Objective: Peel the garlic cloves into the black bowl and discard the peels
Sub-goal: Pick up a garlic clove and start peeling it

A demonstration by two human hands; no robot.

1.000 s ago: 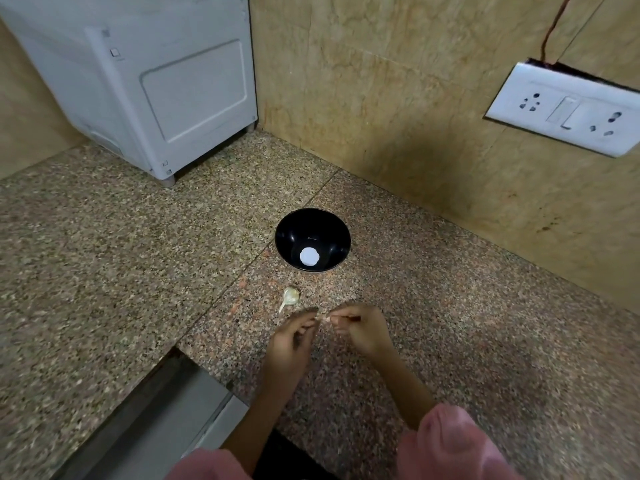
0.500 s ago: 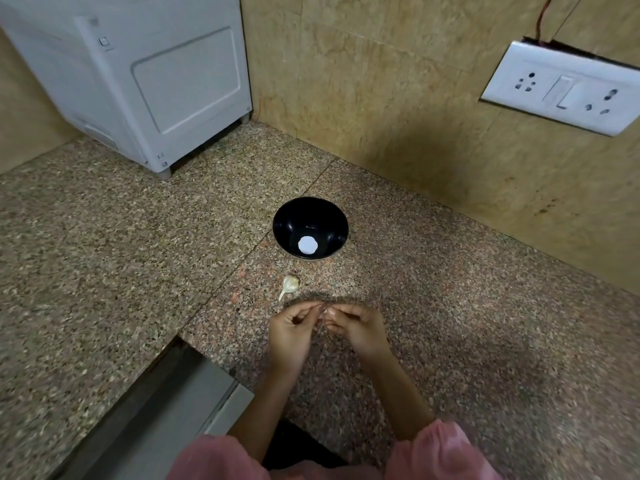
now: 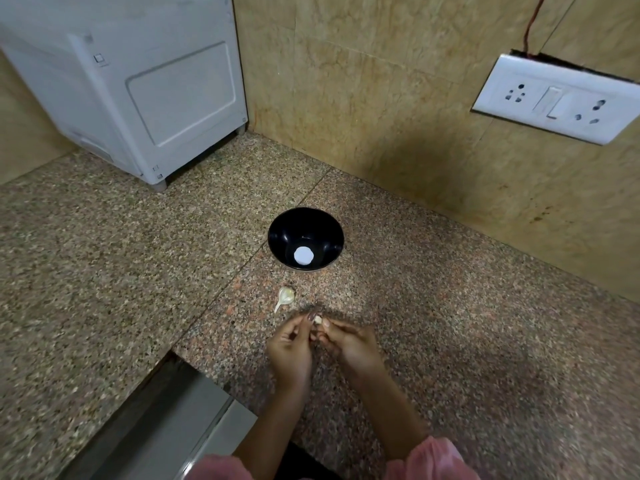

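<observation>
Both hands, left (image 3: 290,348) and right (image 3: 349,344), fingertips together, pinch one garlic clove (image 3: 317,319)

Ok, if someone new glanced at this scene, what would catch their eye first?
Probably the glossy black bowl with a white round spot inside, standing alone mid-counter on the speckled granite countertop. Just nearer, the left hand and right hand pinch a small pale garlic clove together, with another unpeeled garlic clove lying between them and the bowl.

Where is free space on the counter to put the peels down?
Bare counter lies left of the black bowl up to the white appliance, and right of it toward the wall. It is crowded between bowl and hands, where a garlic clove lies.
</observation>
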